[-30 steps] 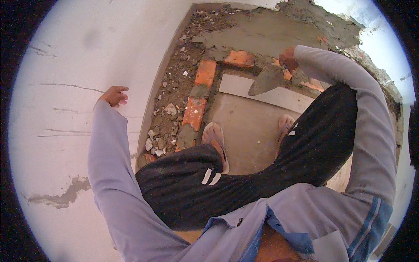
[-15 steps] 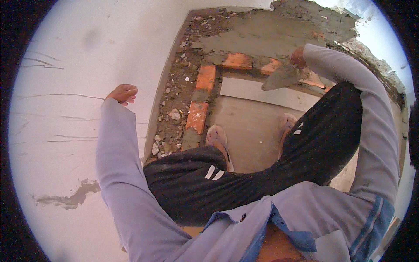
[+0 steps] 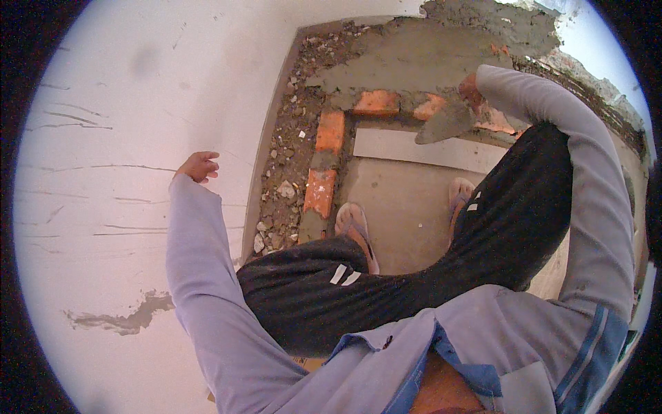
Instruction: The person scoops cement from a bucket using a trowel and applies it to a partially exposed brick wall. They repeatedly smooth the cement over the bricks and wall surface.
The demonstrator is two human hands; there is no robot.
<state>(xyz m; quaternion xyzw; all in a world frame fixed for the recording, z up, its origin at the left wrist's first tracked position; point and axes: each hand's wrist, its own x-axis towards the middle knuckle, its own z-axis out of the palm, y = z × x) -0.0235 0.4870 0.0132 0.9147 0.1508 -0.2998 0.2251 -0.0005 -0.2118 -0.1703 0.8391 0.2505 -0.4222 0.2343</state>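
My right hand is closed around the handle of a pointed trowel. The handle itself is mostly hidden by the hand and sleeve. The trowel's grey, mortar-smeared blade points left, beside the orange bricks edging the far side of the floor recess. Wet grey mortar spreads beyond those bricks. Over on the left, my left hand is held in front of the white wall; its fingers are apart, slightly bent, and hold nothing. I cannot tell whether it touches the wall.
More orange bricks line the recess's left side, with rubble and soil between them and the wall. A pale board lies along the recess's far edge. My sandalled feet stand on the smooth floor inside it.
The whole view has shifted slightly, with most things appearing a little further right and lower. The fingers of my left hand are somewhat more spread. The trowel stays beside the far bricks.
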